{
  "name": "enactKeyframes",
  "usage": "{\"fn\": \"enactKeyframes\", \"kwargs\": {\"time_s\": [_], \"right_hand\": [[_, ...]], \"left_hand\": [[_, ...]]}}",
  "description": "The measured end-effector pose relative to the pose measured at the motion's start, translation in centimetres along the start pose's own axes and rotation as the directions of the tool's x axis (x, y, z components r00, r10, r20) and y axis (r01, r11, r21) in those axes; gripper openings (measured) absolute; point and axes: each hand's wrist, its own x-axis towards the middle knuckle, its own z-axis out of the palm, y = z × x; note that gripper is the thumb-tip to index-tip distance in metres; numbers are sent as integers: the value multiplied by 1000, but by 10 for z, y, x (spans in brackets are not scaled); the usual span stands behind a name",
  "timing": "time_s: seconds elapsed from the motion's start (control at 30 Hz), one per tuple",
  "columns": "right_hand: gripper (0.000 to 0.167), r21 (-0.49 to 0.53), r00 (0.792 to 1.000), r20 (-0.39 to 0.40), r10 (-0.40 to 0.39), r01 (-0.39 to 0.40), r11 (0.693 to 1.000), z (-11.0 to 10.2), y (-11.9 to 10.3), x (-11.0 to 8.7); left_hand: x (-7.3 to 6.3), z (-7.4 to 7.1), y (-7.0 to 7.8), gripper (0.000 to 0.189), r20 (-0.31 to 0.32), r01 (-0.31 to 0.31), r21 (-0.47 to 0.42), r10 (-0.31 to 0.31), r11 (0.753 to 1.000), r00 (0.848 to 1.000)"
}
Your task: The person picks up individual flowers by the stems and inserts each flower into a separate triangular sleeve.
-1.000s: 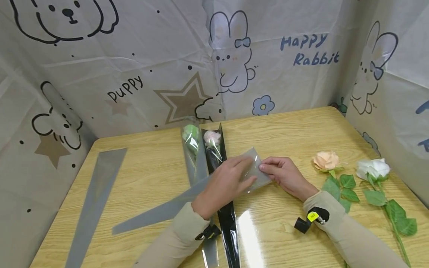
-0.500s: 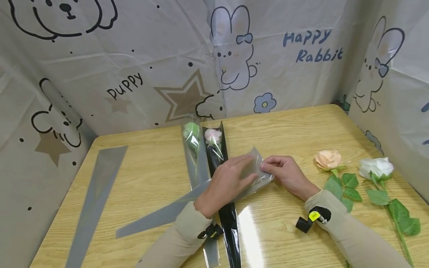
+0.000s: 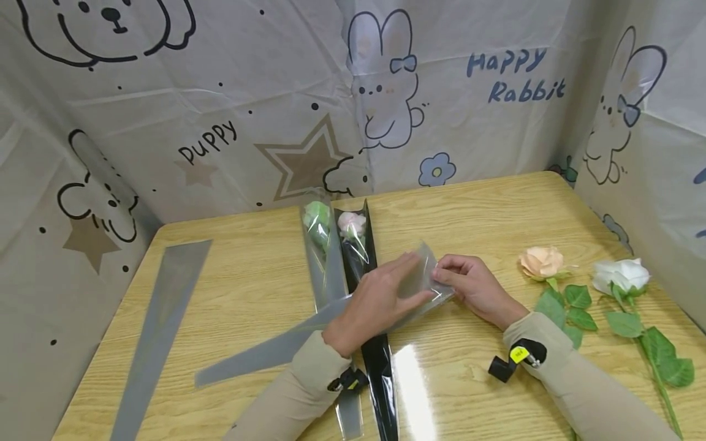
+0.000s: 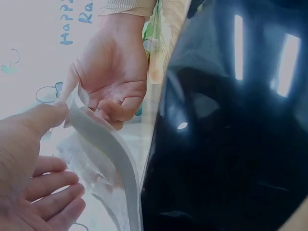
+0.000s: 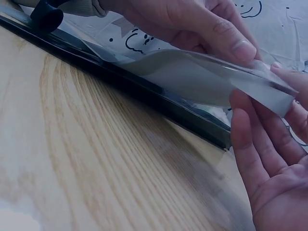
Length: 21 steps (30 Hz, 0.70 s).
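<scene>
In the head view a grey and clear plastic flower sleeve (image 3: pixel 265 352) lies slantwise over two wrapped flowers, its wide mouth raised between the hands. My right hand (image 3: pixel 477 291) pinches the corner of that mouth between thumb and curled fingers. My left hand (image 3: pixel 371 306) rests against the sleeve with long, spread fingers. In the right wrist view the left thumb (image 5: pixel 243 50) lies along the film (image 5: pixel 192 79). Beneath are a pink flower (image 3: pixel 352 225) in a black sleeve (image 3: pixel 380 383) and a green flower (image 3: pixel 317 219) in a clear-fronted grey sleeve (image 3: pixel 325 278).
Another grey sleeve (image 3: pixel 160 334) lies flat at the table's left. A peach rose (image 3: pixel 542 262) and a white rose (image 3: pixel 622 275), both with leafy stems, lie on the right. Printed cloth (image 3: pixel 220 92) walls the wooden table (image 3: pixel 469 214) behind and at both sides.
Both hands and the sleeve have shifted slightly right. The sleeve's mouth has bent and parted a little from its flatter state.
</scene>
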Motion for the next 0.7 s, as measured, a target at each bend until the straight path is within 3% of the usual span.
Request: {"fn": "enactKeyframes", "kwargs": {"time_s": [0.3,0.47,0.7], "right_hand": [[24,98,999,52,-1,-4,995,0,0,0],[27,84,1000,22,19,-20,996,0,-1,1],[23,51,997,-26,75,-74,996,-2,-3,1]], "left_hand": [[1,0,1,47,-25,-55,32,55,998,998],[1,0,1,43,-75,-79,24,80,997,994],[1,-1,1,43,-97,-111,17,112,994,989]]}}
